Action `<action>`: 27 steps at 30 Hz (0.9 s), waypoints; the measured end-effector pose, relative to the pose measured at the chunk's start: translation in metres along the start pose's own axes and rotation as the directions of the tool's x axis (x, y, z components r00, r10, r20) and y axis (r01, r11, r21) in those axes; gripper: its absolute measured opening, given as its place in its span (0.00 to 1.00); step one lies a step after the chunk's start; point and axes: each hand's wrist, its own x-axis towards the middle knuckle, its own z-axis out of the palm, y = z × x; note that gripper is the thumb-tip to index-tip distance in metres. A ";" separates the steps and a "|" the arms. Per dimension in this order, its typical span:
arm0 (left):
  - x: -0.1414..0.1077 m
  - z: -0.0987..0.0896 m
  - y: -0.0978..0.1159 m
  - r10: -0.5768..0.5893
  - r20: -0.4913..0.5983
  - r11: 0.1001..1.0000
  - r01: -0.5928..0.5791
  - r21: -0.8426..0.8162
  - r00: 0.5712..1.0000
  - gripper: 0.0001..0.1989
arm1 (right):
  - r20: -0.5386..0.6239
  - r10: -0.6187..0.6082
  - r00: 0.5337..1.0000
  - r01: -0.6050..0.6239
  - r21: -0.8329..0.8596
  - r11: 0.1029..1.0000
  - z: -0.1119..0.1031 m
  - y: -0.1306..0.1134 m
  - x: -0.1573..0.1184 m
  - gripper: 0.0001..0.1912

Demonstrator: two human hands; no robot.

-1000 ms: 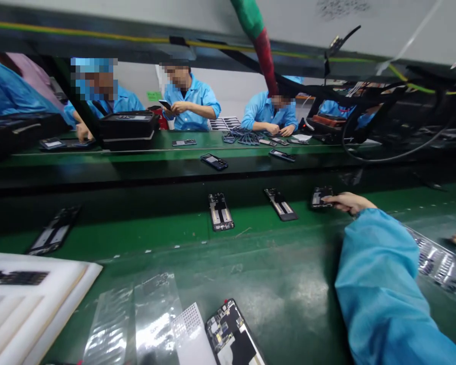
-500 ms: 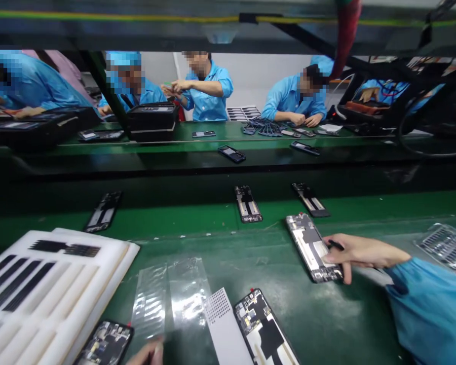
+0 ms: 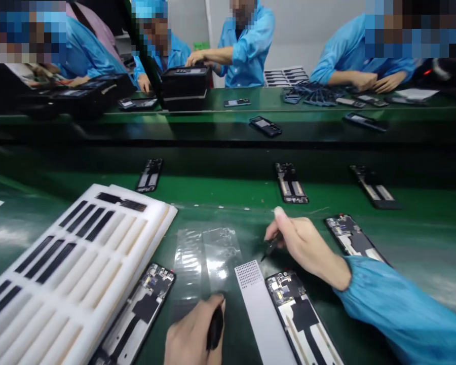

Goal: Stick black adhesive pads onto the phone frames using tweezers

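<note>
My right hand [image 3: 307,248] is closed around slim black tweezers [image 3: 270,247], their tip pointing down beside the dotted end of a white sticker strip [image 3: 266,319]. My left hand [image 3: 190,329], low in view, is closed on a black rounded object [image 3: 215,327] whose kind I cannot make out. An opened phone [image 3: 304,309] with bare circuitry lies along the strip's right side. Beyond my right wrist lies another opened phone [image 3: 351,235], partly hidden by the sleeve. A third opened phone [image 3: 144,309] rests left of my left hand.
White foam trays [image 3: 110,263] with black strips in slots are stacked at left. Clear plastic sheets [image 3: 220,253] lie mid-bench. Along the green belt sit several phones, one of them an opened phone [image 3: 292,183]. Across the line, co-workers in blue work beside a black bin [image 3: 185,88].
My right hand has let go of the phone, which lies on the bench, and moved left to the dotted strip. My left hand has come further into view with the black object. The camera view has shifted.
</note>
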 end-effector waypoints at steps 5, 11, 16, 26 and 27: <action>-0.003 0.001 -0.005 0.077 0.106 0.973 -0.098 0.208 0.991 0.19 | 0.335 0.085 0.938 -0.196 0.310 0.930 0.018 0.014 0.001 0.34; 0.003 0.003 0.011 0.203 0.311 0.903 -0.300 0.308 0.929 0.28 | 0.439 -0.030 0.898 -0.107 0.285 0.953 0.007 0.040 -0.022 0.21; 0.007 0.005 0.019 0.166 0.458 0.874 -0.346 0.342 0.873 0.33 | 0.408 -0.214 0.888 0.132 0.219 0.967 0.007 0.054 -0.032 0.16; -0.013 -0.025 0.011 0.168 0.249 0.962 -0.214 0.168 0.954 0.27 | 0.402 -0.229 0.887 0.175 0.167 0.970 0.023 0.031 -0.066 0.10; -0.017 -0.029 0.011 0.165 0.264 0.958 -0.218 0.185 0.950 0.27 | 0.412 -0.237 0.880 0.177 0.179 0.968 0.026 0.029 -0.070 0.09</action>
